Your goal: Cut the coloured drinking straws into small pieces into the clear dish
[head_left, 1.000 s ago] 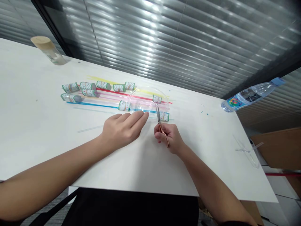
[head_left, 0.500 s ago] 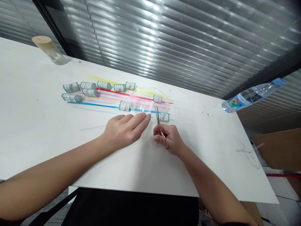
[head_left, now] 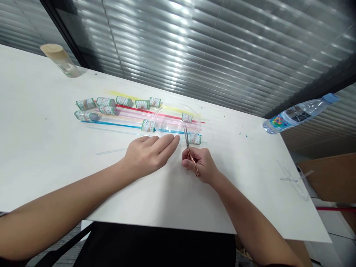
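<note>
My right hand [head_left: 198, 163] grips a pair of scissors [head_left: 186, 138] with copper-coloured handles, its fingers in the loops. The scissor blades point away from me, slightly apart, over the near right rim of a round clear plastic bowl [head_left: 164, 110]. My left hand [head_left: 150, 152] is closed, fingertips together at the bowl's near edge. Whatever it pinches is hidden or too thin to see. Thin coloured straws, among them a red straw [head_left: 130, 108] and a blue straw [head_left: 111, 123], lie behind the hands and partly behind the bowl.
Several short patterned rolls [head_left: 148, 125] lie on and around the straws. A wooden-capped jar [head_left: 62, 61] stands back left. On the right are a water bottle [head_left: 297, 114], tiny blue scraps [head_left: 246, 135] and clear plastic strips [head_left: 292, 180] at the white table's [head_left: 250, 207] edge.
The whole view has shifted slightly. Both hands, the scissors and the bowl keep nearly the same positions relative to each other.
</note>
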Available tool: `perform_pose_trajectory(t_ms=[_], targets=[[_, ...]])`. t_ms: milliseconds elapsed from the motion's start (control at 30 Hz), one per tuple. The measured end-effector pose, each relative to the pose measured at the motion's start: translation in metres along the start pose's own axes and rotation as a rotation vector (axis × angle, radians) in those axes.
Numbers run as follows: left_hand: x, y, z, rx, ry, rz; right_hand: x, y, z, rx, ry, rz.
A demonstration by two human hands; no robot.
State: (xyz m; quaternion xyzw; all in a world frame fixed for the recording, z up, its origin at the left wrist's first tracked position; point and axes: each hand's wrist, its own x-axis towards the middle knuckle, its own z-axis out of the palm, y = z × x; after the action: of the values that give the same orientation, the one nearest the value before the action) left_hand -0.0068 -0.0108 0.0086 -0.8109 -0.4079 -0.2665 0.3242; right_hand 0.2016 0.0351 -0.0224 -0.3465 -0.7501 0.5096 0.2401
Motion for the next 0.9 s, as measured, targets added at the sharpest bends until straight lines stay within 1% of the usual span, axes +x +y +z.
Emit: perform_pose_trajectory(t_ms=[133, 233, 333, 400, 500, 600, 667, 800, 900], targets=[[0.0, 0.0, -0.001, -0.048, -0.02, -0.049, 0.0, 0.0, 0.0, 0.008, 0.006, 0.009], [0.0, -0.002, -0.003, 0.0, -0.008, -0.077, 0.0, 0.0, 0.001, 0.03, 0.02, 0.002], [0.001, -0.01, -0.007, 0.068, 0.007, -0.1, 0.0, -0.001, 0.003, 0.06, 0.039, 0.0], [0.002, -0.019, -0.01, 0.093, 0.016, -0.146, 0.001, -0.001, 0.004, 0.079, 0.055, -0.002], [0.001, -0.037, -0.017, 0.111, 0.04, -0.287, 0.002, 0.0, 0.005, 0.11, 0.077, -0.009], [-0.001, -0.058, -0.021, 0.108, 0.113, -0.502, 0.003, 0.002, 0.006, 0.156, 0.088, 0.003], [-0.003, -0.071, -0.02, 0.063, 0.118, -0.635, 0.003, 0.002, 0.006, 0.182, 0.088, 0.014], [-0.008, -0.091, -0.013, -0.124, 0.058, -0.762, 0.004, 0.001, 0.006, 0.213, 0.108, 0.015], [-0.012, -0.099, -0.006, -0.297, -0.058, -0.827, 0.005, -0.001, 0.005, 0.22, 0.132, 0.037]])
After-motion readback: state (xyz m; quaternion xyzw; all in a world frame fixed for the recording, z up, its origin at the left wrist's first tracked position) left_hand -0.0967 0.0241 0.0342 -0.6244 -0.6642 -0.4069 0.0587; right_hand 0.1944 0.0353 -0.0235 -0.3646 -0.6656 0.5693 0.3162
